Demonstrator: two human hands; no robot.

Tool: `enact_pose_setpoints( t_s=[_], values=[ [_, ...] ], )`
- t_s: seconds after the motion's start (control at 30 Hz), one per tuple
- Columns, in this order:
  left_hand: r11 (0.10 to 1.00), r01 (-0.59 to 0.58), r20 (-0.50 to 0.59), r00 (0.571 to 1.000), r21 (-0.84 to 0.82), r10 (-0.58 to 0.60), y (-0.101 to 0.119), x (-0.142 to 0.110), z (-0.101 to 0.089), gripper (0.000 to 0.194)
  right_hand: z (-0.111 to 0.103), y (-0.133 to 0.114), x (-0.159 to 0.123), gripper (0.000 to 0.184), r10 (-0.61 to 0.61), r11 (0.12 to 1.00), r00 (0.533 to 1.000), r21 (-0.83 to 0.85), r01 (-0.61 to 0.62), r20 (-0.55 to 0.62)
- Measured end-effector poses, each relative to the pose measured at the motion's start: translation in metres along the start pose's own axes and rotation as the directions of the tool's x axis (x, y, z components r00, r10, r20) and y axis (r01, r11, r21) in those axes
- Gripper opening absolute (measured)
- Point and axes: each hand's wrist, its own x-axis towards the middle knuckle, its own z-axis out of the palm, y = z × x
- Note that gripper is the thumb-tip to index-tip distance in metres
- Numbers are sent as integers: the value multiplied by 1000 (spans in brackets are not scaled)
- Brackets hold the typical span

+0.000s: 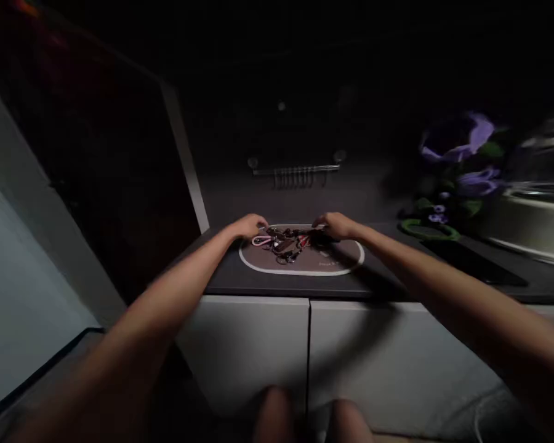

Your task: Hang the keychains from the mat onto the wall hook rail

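Note:
A tangled pile of what look like keys and key rings (286, 245) lies on a brown oval mat with a white rim (300, 271). My left hand (249, 226) is at the pile's left end, fingers curled downward, just above a pink strap loop (261, 240). At the right end, my right hand (336, 226) has its fingers bent in toward the pile, close to a dark piece and a red-and-white piece (303, 240). Dim light and blur hide what the fingertips of either hand hold.
The mat is on a dark counter (258, 284) above white cabinet doors (253, 344). A wall rail with hooks (300, 170) hangs behind. To the right are purple flowers (477, 181), a green ring (429, 231), a flat black slab (473, 261) and a large domed container (530, 227).

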Motion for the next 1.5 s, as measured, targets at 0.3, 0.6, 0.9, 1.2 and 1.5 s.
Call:
enact_pose_setpoints(
  t_s=[0.3, 0.6, 0.9, 1.2, 1.5],
  values=[
    [502, -57, 96, 957, -863, 274, 28, -34, -19, 37, -11, -60, -13, 47, -297, 334, 929, 935, -117, 222],
    [-174, 96, 72, 988, -980, 139, 27, -45, 49, 65, 45, -55, -23, 66, -172, -244, 977, 955, -169, 128],
    [-202, 128, 105, 987, -971, 120, 25, -44, 56, 66, 50, -57, -27, 64, -135, -283, 982, 945, -165, 131],
    [186, -144, -181, 962, -972, -204, 25, -17, 38, 45, 36, -65, 0, 55, 114, -44, 993, 999, -14, 19],
    [878, -245, -547, 837, -411, -22, 11, 15, 36, 13, 54, -65, 56, 8, 363, 358, 901, 928, 100, -237]
  ],
)
